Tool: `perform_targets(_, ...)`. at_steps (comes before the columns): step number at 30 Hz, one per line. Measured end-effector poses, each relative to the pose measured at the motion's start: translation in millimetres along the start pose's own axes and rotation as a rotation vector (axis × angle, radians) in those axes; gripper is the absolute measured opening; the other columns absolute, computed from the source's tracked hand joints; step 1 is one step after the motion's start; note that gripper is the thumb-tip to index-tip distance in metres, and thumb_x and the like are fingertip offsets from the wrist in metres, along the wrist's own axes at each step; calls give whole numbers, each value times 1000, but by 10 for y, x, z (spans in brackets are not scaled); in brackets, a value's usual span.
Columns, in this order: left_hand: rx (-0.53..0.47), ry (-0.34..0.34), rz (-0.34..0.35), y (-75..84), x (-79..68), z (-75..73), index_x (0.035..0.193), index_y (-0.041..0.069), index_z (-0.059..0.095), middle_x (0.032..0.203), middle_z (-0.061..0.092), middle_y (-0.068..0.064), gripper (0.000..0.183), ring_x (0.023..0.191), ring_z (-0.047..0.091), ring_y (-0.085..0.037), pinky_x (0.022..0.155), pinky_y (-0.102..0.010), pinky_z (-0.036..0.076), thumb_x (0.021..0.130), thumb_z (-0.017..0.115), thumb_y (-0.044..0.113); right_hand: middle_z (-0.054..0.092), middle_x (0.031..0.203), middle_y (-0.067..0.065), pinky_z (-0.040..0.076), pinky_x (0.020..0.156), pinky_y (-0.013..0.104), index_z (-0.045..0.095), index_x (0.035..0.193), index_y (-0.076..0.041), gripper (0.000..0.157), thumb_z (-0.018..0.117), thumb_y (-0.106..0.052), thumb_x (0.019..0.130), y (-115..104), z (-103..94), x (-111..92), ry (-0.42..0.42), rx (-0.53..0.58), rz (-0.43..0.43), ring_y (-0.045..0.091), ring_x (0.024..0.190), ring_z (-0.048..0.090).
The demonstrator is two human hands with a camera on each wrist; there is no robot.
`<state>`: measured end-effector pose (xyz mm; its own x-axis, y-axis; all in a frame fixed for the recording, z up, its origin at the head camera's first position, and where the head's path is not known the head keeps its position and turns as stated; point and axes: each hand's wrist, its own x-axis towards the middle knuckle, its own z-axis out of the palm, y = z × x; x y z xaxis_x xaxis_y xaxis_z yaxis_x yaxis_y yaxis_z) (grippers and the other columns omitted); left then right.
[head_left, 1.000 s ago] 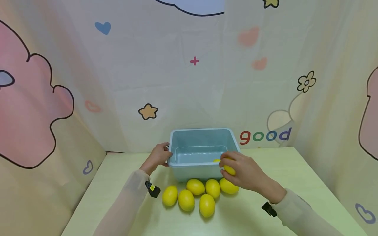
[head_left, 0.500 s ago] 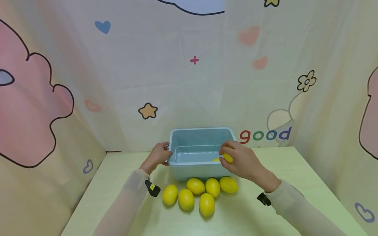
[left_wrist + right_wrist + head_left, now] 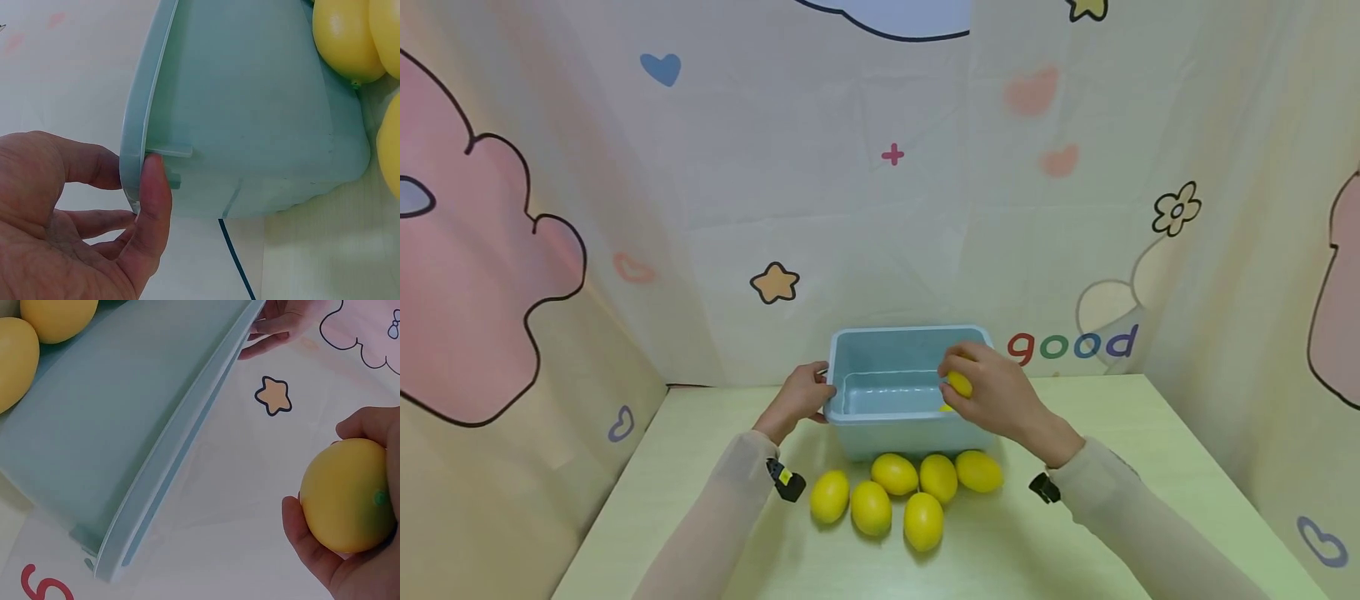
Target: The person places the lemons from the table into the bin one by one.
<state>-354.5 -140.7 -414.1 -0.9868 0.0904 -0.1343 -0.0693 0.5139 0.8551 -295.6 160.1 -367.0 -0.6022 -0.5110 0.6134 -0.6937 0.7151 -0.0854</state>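
Note:
A light blue plastic bin [image 3: 917, 437] stands at the back of the table. My left hand [image 3: 799, 397] grips its left rim, thumb on one side and fingers on the other, as the left wrist view shows. Over the bin's right part, my right hand [image 3: 1000, 396] holds a yellow lemon [image 3: 347, 494] between thumb and fingers. Inside the bin, a bit of another lemon [image 3: 947, 408] shows low behind the front wall. Several lemons [image 3: 871, 508] lie on the table just in front of the bin, some close against it.
The pale table [image 3: 647, 500] ends at a printed cloth backdrop [image 3: 850, 208] close behind the bin. Cloth also hangs along the left and right sides. Both wrists carry small black cameras [image 3: 786, 481].
My right hand has carried its lemon up from the bin's front right side and leftward over the opening. The left hand stays on the rim, and the lemons on the table have not moved.

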Motion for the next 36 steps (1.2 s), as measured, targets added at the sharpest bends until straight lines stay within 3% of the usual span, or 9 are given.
perform_targets(8,2,-4,6,11,-24,0,146,4,43,119,59,-20,57,101,66,-36,58,-36,61,91,56,8,66,100,1,51,59,24,68,88,-16,4,69,-18,84,30,60,147,13,5,-19,18,81,62)
perform_targets(17,7,-14,20,13,-26,-11,146,4,43,120,59,-21,56,103,66,-39,59,-36,61,92,56,8,66,104,4,55,62,29,69,89,-16,5,68,-19,86,75,32,261,37,-22,-5,22,91,63)
perform_targets(26,1,-19,21,-8,-18,-1,146,3,42,118,59,-20,56,102,66,-38,58,-35,61,92,56,8,65,106,1,51,54,25,70,91,-16,6,69,-20,86,157,33,330,-52,-74,-41,21,92,62)
perform_targets(33,-12,-17,45,-24,-15,-15,141,4,47,112,60,-19,51,88,68,-29,60,-35,61,91,56,9,65,108,3,55,58,29,71,94,-16,9,70,-22,87,201,7,437,-116,-84,-27,21,90,60)
perform_targets(36,-13,-21,43,-32,-19,-15,141,4,47,112,60,-19,51,90,68,-30,60,-35,61,91,55,9,65,108,3,56,61,31,71,94,-15,9,70,-21,87,217,-2,483,-130,-73,-23,21,90,61)
